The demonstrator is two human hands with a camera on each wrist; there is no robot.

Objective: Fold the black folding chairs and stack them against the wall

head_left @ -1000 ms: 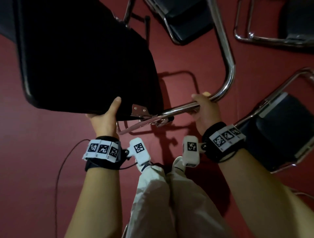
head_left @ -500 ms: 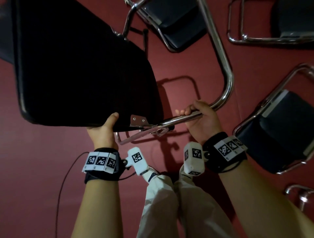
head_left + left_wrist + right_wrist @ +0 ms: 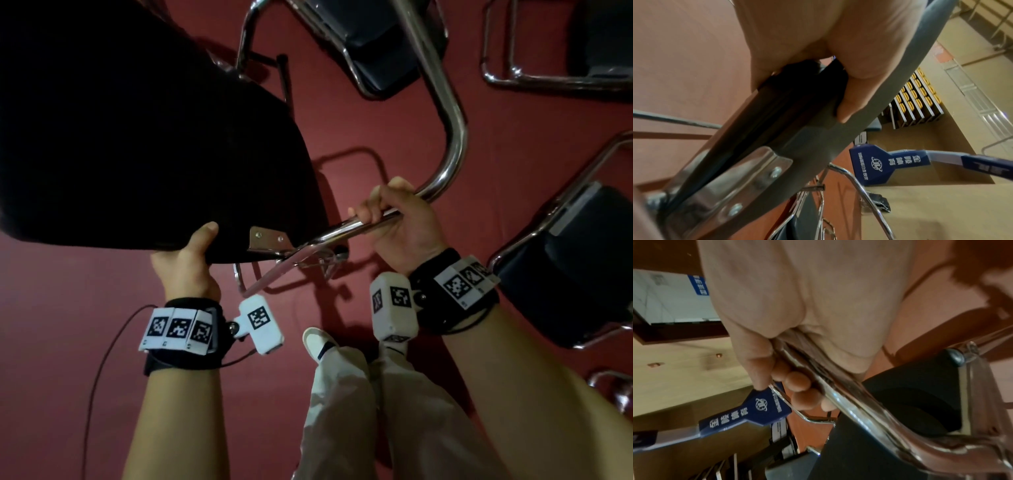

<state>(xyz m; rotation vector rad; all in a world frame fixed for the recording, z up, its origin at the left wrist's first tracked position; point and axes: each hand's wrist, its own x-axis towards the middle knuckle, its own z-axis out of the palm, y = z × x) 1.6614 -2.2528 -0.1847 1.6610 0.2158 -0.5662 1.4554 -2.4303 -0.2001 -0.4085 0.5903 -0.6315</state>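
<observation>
I have the black folding chair [image 3: 137,137] lifted clear of the red floor [image 3: 68,308], its padded seat filling the upper left of the head view. My left hand [image 3: 186,263] grips the near edge of the seat [image 3: 818,138], thumb laid on the upper face and the fingers curled beneath; the left wrist view confirms the thumb pressed against the seat edge just above the screwed metal bracket [image 3: 748,181]. My right hand [image 3: 397,222] is wrapped round the chrome frame tube [image 3: 452,137], just short of its bend, fingers closed fully over it; the right wrist view shows the fingertips [image 3: 799,381] curled against the tube. Whether the chair is fully folded I cannot tell from these angles. Three other chairs [image 3: 575,270] lie on the floor, at the top, top right and right. My white trousers [image 3: 342,411] and a white shoe [image 3: 317,341] show below the hands.
</observation>
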